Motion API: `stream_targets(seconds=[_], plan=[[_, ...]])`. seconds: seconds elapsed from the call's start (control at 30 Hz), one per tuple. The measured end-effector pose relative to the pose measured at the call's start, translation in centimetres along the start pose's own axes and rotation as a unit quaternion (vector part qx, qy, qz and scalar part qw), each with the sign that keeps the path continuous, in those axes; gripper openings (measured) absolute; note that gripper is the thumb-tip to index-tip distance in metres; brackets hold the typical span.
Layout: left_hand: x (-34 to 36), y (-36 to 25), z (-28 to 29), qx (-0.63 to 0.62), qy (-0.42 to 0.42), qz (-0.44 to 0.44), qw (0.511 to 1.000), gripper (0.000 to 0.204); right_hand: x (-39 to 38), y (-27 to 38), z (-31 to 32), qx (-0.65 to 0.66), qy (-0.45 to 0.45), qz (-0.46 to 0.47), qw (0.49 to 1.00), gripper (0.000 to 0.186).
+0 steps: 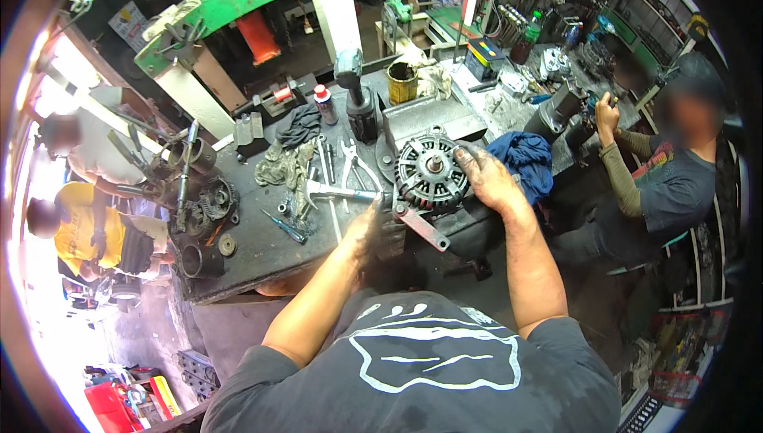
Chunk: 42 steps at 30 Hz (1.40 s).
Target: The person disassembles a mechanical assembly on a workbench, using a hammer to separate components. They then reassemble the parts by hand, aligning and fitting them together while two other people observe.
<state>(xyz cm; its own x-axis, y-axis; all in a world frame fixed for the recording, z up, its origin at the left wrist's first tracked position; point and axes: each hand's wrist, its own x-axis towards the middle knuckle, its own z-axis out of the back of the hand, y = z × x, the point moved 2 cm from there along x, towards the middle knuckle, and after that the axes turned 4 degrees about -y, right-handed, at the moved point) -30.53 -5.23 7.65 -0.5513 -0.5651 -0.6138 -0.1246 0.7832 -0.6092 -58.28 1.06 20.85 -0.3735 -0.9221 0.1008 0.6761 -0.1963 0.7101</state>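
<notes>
At far left, a person in a yellow shirt (pixel 82 222) is near the bright opening. On the workbench (pixel 258 266), a blue-handled screwdriver (pixel 284 227) lies below a crumpled rag (pixel 284 169). Farther right are pliers (pixel 358 164) and a hammer (pixel 342 192), its handle pointing right.

The person's left hand (pixel 367 226) is seen edge-on at the handle's end, thumb upward; whether its fingers close around the handle or merely lie beside it cannot be told.

Right of it, an alternator (pixel 434 169) sits at the near side of a grey bench vise (pixel 441 119), its round, slotted face and central shaft toward the person. It looks heavy and rigid, perhaps slippery with grease; the outer housing seems the best hold, with the shaft and windings kept free of knocks.

The right hand (pixel 485 179), smudged dark, is partly open and curved, grasping the alternator's right rim. Beyond are a blue cloth (pixel 524 164) and, farthest right, a co-worker (pixel 675 155) with raised hands.
</notes>
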Motion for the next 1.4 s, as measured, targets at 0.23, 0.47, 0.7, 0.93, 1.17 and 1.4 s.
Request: stream_targets(seconds=[0.23, 0.47, 0.7, 0.93, 1.17, 1.4], plan=[[4.9, 1.2, -2.0, -0.108, 0.184, 0.088, 0.973, 0.052, -0.5, -0.1, -0.4, -0.051, -0.054, -0.033, 0.997, 0.051], [6.7, -1.9, -1.6, -0.053, 0.26, 0.145, 0.953, 0.063, -2.8, 0.4, 0.2, -0.025, -0.17, 0.015, 0.985, 0.048], [4.7, -1.8, -0.7, -0.067, 0.292, 0.198, 0.933, 0.06, -8.2, -1.2, -1.5, -0.012, -0.305, 0.003, 0.952, 0.062], [5.6, -2.5, -1.8, -0.01, 0.264, 0.179, 0.948, 0.061, -8.5, -1.4, -2.9, -0.031, -0.344, -0.005, 0.938, 0.046], [5.7, -1.0, 7.7, 0.052, 0.252, 0.187, 0.948, 0.081, -10.3, -0.4, -4.2, -0.13, -0.381, 0.06, 0.913, 0.058], [0.7, -1.3, 18.6, 0.029, 0.123, 0.154, 0.98, 0.079, -11.8, -1.7, -4.6, -0.141, -0.37, 0.076, 0.915, 0.05]])
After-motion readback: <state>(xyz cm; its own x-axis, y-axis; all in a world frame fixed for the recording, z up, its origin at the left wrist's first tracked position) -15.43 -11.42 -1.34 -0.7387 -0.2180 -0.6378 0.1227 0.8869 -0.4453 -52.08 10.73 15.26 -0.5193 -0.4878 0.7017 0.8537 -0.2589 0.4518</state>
